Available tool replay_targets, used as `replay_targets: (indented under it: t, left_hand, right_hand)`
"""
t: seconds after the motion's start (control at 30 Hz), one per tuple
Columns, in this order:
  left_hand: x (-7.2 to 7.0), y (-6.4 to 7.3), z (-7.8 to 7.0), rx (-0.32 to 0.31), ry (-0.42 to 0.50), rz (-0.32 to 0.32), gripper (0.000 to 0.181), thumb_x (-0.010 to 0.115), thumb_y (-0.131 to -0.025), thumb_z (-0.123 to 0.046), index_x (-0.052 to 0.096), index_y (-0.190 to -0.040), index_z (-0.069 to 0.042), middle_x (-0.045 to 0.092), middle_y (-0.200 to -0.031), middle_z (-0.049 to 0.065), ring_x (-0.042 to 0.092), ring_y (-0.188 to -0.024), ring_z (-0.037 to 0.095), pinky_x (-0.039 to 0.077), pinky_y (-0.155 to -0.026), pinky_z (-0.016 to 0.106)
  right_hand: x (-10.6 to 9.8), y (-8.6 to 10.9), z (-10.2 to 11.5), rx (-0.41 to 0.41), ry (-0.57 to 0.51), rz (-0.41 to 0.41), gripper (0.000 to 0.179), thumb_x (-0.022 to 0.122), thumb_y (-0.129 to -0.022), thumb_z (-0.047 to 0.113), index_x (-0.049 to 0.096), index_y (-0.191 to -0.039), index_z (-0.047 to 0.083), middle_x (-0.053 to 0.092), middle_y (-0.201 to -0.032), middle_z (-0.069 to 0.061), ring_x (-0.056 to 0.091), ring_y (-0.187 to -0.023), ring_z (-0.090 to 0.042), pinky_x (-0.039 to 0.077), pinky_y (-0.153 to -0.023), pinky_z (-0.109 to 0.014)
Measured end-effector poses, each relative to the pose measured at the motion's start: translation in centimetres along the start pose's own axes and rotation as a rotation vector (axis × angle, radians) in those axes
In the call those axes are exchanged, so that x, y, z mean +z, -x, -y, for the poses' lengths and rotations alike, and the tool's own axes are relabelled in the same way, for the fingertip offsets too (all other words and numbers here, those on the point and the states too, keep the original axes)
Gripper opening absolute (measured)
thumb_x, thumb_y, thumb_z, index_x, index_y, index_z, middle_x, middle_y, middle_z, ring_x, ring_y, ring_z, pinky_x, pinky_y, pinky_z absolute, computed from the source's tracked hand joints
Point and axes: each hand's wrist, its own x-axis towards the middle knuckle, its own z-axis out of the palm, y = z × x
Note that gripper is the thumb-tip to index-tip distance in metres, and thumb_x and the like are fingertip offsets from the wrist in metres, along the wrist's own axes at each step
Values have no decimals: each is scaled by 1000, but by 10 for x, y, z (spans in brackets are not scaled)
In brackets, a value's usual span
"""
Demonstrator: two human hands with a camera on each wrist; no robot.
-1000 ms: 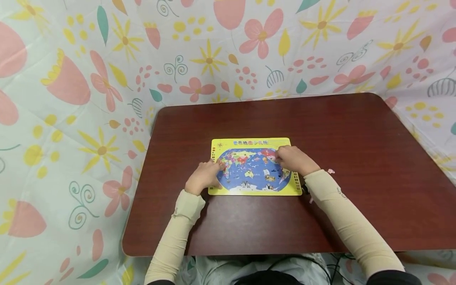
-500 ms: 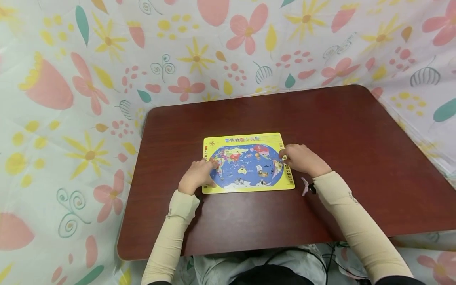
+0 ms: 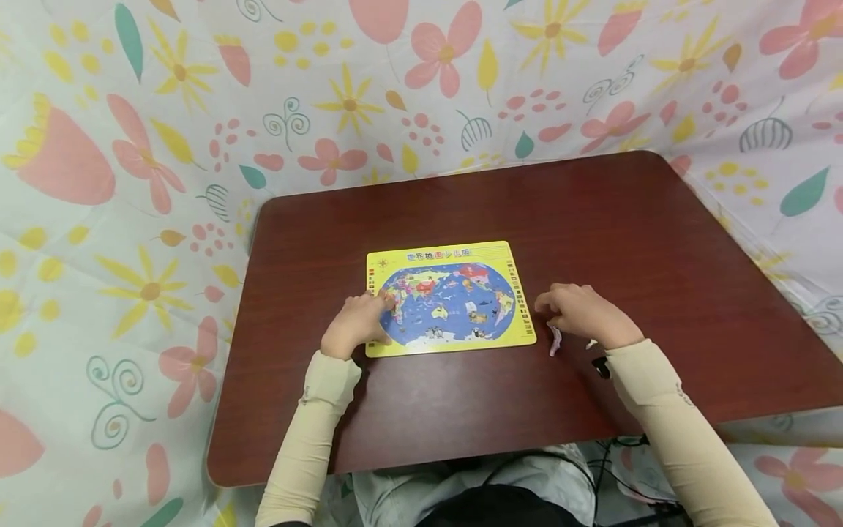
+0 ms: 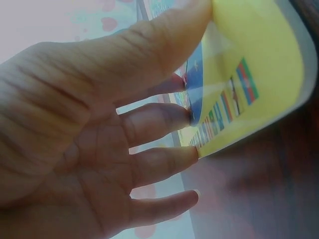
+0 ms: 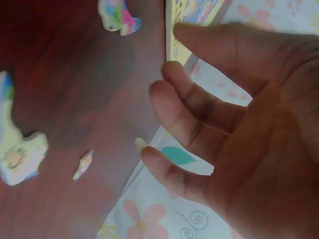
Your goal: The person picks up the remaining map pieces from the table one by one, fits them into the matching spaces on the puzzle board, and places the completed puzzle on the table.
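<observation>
A yellow-bordered world map board [image 3: 454, 300] with a blue oval map lies flat on the table. My left hand [image 3: 356, 322] rests on its left edge, thumb and fingers extended; in the left wrist view several fingertips meet the map's yellow margin [image 4: 259, 45]. Just right of the board, my right hand [image 3: 589, 315] is over the table with loosely bent fingers and nothing between them. Beneath and beside it lie loose puzzle pieces: a pinkish one [image 3: 555, 339], a pink and green one [image 5: 117, 15], a larger pale one [image 5: 22, 159] and a small slim one [image 5: 83, 164].
The dark red-brown table [image 3: 428, 410] extends around the board. Behind and beside it hangs a floral cloth [image 3: 165, 293]. Black cables [image 3: 599, 468] run below the table's front edge, near the person's lap.
My right hand has moved off the board's right side onto the area right of it, uncovering the map's right part. The left hand stays at the board's left edge. The head view has shifted slightly.
</observation>
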Motion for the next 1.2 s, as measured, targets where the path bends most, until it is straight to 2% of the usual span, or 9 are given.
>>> replay_targets:
  t: [0.2, 0.33, 0.53, 0.8, 1.03, 1.2]
  left_hand:
    - [-1, 0, -1, -1, 7, 4, 71, 91, -76, -27, 63, -139, -8, 48, -151, 21, 55, -123, 40, 40, -101, 61]
    - [-2, -1, 0, -9, 2, 12, 73, 91, -77, -28, 62, -140, -9, 47, -152, 20, 54, -123, 40, 40, -102, 61]
    - [-3, -1, 0, -8, -6, 5, 74, 91, -76, -28, 61, -141, -9, 46, -152, 20, 55, -122, 39, 41, -100, 60]
    - [-1, 2, -2, -14, 31, -3, 73, 91, -76, -25, 62, -140, -7, 46, -152, 22, 54, -125, 40, 39, -102, 61]
    - [0, 2, -2, -15, 31, 0, 74, 91, -76, -26, 61, -140, -7, 46, -152, 21, 54, -125, 40, 39, -103, 61]
    - [-1, 1, -2, -11, 24, 0, 74, 91, -76, -27, 61, -141, -7, 45, -152, 21, 54, -124, 39, 39, -103, 61]
  right_hand:
    - [5, 16, -2, 52, -24, 52, 28, 86, -73, 10, 73, -97, 11, 57, -86, -3, 49, -78, -21, 42, -70, -45]
    - [7, 20, -5, 79, -27, 34, 44, 92, -69, 21, 72, -105, 7, 60, -92, -6, 50, -85, -26, 40, -75, -52]
    - [13, 24, -6, 106, -26, -1, 58, 95, -65, 31, 70, -109, 5, 60, -96, -9, 51, -86, -28, 38, -74, -54]
    - [18, 27, -8, 101, 4, -16, 57, 95, -65, 34, 69, -108, 8, 57, -91, -6, 49, -82, -26, 36, -76, -58]
    - [20, 28, -5, 71, 47, -51, 42, 86, -65, 26, 69, -100, 9, 52, -86, -4, 46, -82, -28, 34, -81, -61]
    - [25, 28, -5, 52, 90, -90, 37, 82, -64, 25, 68, -94, 9, 49, -86, -5, 45, -77, -26, 35, -83, -62]
